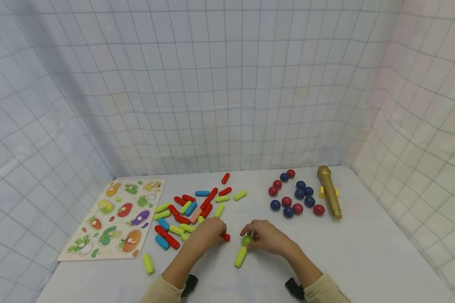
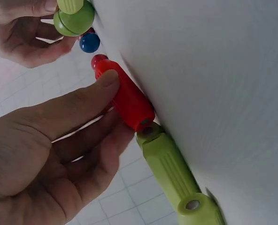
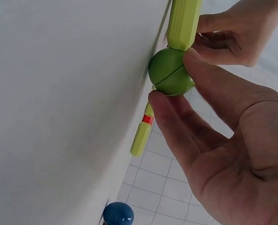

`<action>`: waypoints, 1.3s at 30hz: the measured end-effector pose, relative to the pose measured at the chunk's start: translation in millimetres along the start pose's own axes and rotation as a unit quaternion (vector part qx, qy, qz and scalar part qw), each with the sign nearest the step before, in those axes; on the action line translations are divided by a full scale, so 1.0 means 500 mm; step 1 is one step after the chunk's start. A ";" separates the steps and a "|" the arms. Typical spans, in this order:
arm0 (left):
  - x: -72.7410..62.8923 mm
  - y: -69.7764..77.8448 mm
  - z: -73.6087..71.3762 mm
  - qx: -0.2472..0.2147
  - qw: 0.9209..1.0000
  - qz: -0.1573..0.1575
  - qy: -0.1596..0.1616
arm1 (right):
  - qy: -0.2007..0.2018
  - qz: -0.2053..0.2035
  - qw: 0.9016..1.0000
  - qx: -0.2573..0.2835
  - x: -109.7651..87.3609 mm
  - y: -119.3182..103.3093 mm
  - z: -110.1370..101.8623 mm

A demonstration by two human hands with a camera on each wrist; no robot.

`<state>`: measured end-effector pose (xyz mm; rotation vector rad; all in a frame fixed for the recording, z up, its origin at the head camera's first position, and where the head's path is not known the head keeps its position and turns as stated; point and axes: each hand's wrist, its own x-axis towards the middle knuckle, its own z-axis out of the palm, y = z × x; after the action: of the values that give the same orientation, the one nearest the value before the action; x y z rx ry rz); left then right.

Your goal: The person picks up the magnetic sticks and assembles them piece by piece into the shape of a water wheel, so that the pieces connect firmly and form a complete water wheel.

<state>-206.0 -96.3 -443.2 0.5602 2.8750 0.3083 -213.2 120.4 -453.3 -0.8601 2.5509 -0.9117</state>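
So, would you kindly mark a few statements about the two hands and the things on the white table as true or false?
1. The left hand holds a short red stick. True.
2. The right hand holds a light-blue stick. False: it pinches a shiny green ball, which touches a ridged yellow-green stick.
3. The flat cream board with vegetable pictures lies on the left side of the white table. True.
4. The gold microphone-shaped object stands upright. False: it is lying down.
5. The glossy dark blue balls lie nearer to the gold microphone-shaped object than to the board. True.
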 end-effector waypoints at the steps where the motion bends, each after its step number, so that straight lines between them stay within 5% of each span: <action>1: -0.002 -0.001 0.001 -0.004 1.000 -0.004 0.002 | -0.001 0.002 1.000 0.002 0.000 0.000 0.001; 9: -0.007 -0.016 0.002 -0.043 0.998 -0.047 0.021 | -0.005 0.004 1.000 -0.002 0.002 0.000 0.000; 17: -0.019 0.029 -0.008 -0.025 0.999 0.024 -0.007 | -0.004 0.002 1.000 0.004 -0.001 -0.005 0.001; 30: -0.023 0.065 0.003 0.009 0.999 0.029 -0.012 | -0.002 -0.001 1.000 0.002 -0.004 -0.012 0.003; 35: -0.026 0.048 -0.012 -0.028 0.999 0.018 -0.020 | -0.009 0.016 1.000 -0.005 -0.004 -0.013 0.002; 39: -0.032 0.000 -0.036 -0.030 0.999 -0.028 0.028 | -0.015 0.011 1.000 -0.009 -0.002 -0.012 0.001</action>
<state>-195.6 -105.8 -423.4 0.4669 2.9181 0.4071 -209.5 117.1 -449.3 -0.8417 2.5422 -0.8643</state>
